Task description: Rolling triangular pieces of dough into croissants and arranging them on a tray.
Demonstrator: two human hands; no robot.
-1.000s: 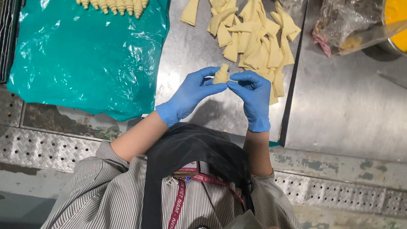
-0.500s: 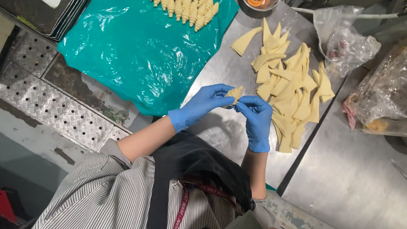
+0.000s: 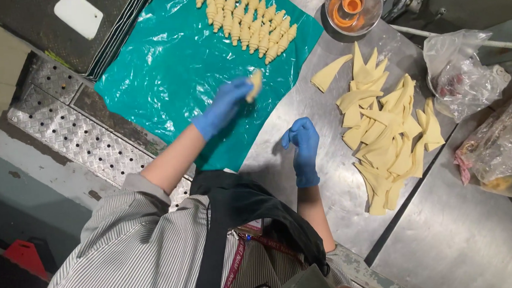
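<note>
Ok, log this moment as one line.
left hand: holds rolled dough piece over teal sheet | right hand: empty, above steel table | dough triangles: piled right

Both the left hand (image 3: pixel 222 108) and the right hand (image 3: pixel 304 147) wear blue disposable gloves that end at the wrist. The shirt (image 3: pixel 127 256) at the bottom of the frame is grey-and-white striped with its sleeves rolled up. A black apron (image 3: pixel 242 212) covers the chest, over a red lanyard (image 3: pixel 247 261).

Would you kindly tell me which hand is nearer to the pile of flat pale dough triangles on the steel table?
Right. The empty right hand hovers just beside the pile of flat pale dough triangles; the left hand is farther off over the teal plastic sheet, holding a rolled dough piece.
</note>
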